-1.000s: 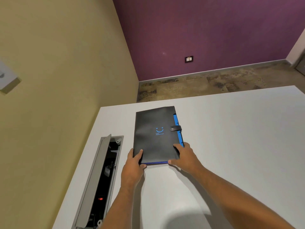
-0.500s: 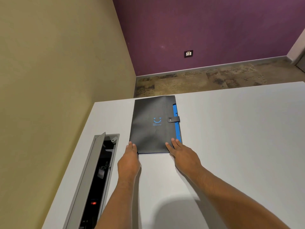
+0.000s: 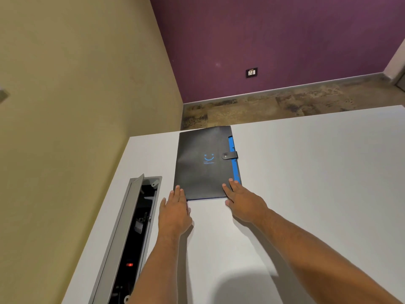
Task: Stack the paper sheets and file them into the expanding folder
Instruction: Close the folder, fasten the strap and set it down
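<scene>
Both palms lie flat and unclenched, the left hand [image 3: 175,212] and right hand [image 3: 244,204] with fingertips on the near corners of the closed expanding folder [image 3: 202,163] (strap snapped shut), seemingly squaring it on the tabletop [image 3: 306,183]; no loose sheets visible.

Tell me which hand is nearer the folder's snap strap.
Right. The right hand rests on the folder's near right corner, below the strap; the left hand sits at the near left corner.
</scene>
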{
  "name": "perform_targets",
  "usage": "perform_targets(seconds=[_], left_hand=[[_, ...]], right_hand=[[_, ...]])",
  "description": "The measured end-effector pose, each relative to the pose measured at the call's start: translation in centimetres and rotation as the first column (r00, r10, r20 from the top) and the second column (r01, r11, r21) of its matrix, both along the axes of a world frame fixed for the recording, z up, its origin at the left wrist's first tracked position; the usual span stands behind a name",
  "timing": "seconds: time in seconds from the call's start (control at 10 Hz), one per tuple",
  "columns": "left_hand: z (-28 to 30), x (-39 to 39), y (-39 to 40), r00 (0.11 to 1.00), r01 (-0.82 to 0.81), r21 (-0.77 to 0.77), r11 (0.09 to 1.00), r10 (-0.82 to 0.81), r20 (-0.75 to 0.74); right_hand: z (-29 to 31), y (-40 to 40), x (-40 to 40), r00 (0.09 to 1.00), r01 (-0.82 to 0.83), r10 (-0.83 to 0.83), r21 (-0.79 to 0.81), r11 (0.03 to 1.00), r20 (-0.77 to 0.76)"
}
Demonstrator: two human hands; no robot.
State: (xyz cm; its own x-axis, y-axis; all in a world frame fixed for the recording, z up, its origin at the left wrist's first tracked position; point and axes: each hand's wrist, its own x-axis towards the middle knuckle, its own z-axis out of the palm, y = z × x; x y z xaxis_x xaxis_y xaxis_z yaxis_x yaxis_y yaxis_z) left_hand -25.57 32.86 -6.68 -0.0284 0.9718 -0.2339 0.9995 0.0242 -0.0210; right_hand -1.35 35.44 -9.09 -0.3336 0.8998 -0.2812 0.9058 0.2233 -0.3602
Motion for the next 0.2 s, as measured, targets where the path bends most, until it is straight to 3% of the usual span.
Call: perform_targets(seconds=[0.1,0.2], left_hand=[[0.3,0.5,-2.1,0.999,0.051,0.145,0.988,-0.053,0.01],[1.0,2.0,-4.6,0.994,0.085,0.245,0.966,-0.098,0.043]], right_hand=[[0.3,-1.9,0.8,0.995,0.085,-0.079,0.111,0.99,-0.055],[0.9,-5.1,2.0,0.997,0.068,-0.072,0.309,0.949,0.001]])
